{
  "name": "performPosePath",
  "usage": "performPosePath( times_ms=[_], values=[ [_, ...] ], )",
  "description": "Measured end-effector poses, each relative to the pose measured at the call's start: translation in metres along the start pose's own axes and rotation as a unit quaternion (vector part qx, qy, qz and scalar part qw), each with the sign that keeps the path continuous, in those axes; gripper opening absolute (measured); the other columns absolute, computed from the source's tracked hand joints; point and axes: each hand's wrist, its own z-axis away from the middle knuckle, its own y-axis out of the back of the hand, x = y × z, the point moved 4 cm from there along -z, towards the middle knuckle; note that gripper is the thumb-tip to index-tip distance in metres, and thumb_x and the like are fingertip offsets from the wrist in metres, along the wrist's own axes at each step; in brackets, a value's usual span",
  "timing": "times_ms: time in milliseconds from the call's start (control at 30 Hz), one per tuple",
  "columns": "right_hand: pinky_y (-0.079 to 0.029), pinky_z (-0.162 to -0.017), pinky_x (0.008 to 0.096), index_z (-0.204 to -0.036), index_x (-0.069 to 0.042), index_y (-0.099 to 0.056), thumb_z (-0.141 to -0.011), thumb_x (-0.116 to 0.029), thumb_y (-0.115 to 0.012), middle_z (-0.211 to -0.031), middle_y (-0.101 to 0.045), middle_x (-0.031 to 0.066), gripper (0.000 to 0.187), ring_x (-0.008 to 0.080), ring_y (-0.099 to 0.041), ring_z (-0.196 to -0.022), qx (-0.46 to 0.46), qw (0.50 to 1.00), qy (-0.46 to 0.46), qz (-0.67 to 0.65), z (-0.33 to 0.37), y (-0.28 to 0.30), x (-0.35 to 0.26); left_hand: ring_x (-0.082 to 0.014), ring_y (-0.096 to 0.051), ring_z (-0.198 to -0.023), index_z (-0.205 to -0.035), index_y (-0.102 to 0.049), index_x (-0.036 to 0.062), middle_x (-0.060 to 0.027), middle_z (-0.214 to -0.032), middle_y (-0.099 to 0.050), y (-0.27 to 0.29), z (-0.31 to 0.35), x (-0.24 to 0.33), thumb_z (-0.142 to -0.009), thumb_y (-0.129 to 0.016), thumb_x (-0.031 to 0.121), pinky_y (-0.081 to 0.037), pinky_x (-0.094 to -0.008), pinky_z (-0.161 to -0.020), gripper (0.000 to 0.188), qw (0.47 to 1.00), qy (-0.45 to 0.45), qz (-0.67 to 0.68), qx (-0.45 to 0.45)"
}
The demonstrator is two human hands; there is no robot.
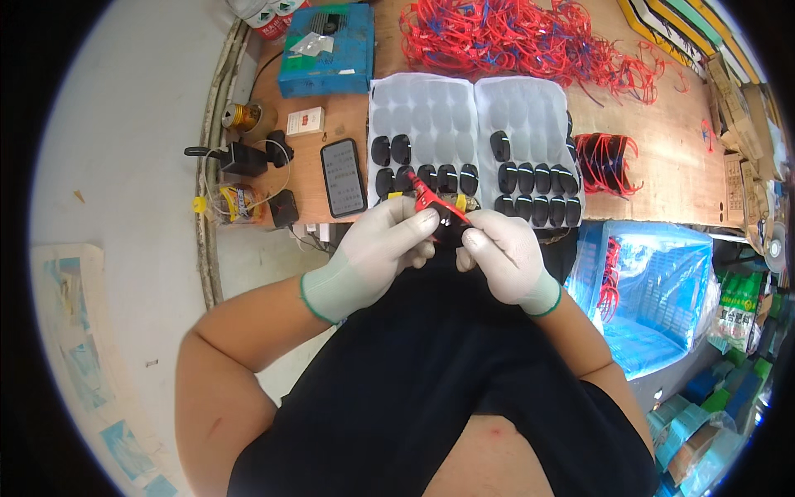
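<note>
A red glasses frame (429,197) is held up in front of my chest, at the near edge of the table. My left hand (363,253), in a white knit glove with a green cuff, pinches it between thumb and fingers. At its right end my right hand (509,263), gloved the same way, closes thumb and fingers on it. Something dark and shiny, perhaps a lens (445,225), shows between the hands, partly hidden by the fingers. Just beyond them, dark lenses (447,177) sit in rows in a white pocketed tray (422,116).
A second tray (522,108) with dark lenses adjoins it. Red frames (505,37) lie heaped at the back; a bundle of glasses (609,161) is at right. Left are a phone (344,178), a blue box (327,50) and a can (240,116). A plastic-lined blue crate (654,290) stands lower right.
</note>
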Motion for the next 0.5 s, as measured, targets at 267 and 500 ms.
performPosePath(
  times_ms=[267, 500],
  values=[
    [-0.045, -0.053, 0.0293, -0.081, 0.0, -0.064, -0.097, -0.01, -0.056, -0.062, -0.061, 0.0064, 0.021, 0.0129, -0.059, -0.054, -0.013, 0.998, 0.02, 0.056, -0.038, 0.035, -0.025, -0.0143, -0.056, -0.072, -0.102, -0.062, 0.0018, -0.0054, -0.083, -0.063, -0.026, -0.029, 0.016, -0.101, -0.061, 0.021, -0.046, -0.0291, -0.069, 0.019, 0.972, -0.19, 0.139, -0.023],
    [-0.037, -0.047, 0.0416, -0.075, -0.005, -0.058, -0.081, -0.003, -0.067, -0.056, -0.049, 0.01, 0.011, 0.0316, -0.049, -0.047, 0.003, 0.9, 0.252, 0.354, -0.024, 0.029, -0.047, -0.0146, -0.057, -0.075, -0.103, -0.062, -0.0008, -0.0072, -0.085, -0.064, -0.03, -0.037, -0.005, -0.099, -0.06, 0.023, -0.046, -0.0294, -0.073, 0.024, 0.969, -0.169, 0.172, -0.057]
  ],
)
